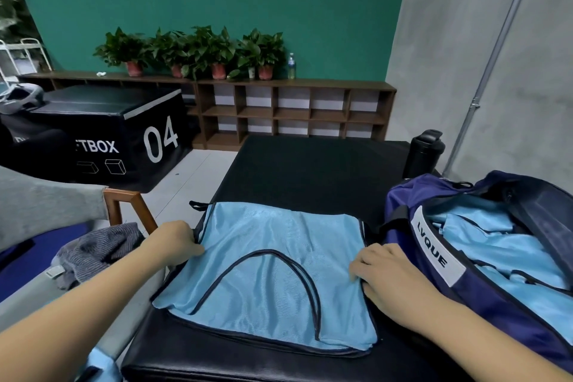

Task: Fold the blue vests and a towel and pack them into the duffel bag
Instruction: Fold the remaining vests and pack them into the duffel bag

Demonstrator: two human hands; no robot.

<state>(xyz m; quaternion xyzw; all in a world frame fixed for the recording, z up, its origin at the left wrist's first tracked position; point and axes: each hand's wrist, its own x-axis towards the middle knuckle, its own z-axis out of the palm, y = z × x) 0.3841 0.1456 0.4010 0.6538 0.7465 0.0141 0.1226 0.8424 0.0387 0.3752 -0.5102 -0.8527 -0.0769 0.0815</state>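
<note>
A folded blue vest (273,270) is laid flat on the black padded surface (310,170). Its left edge is pinched by the left hand (173,242), grip closed on the fabric. The right edge is pressed by the right hand (387,276), fingers curled onto the cloth. Just beside it, the open duffel bag (434,257) is seen with more blue vests (502,251) inside. A grey towel (93,251) is heaped at left.

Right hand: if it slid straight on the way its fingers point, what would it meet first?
The right hand points left across the vest, so it would probably cross the dark trim loop first, then reach the left hand.
</note>
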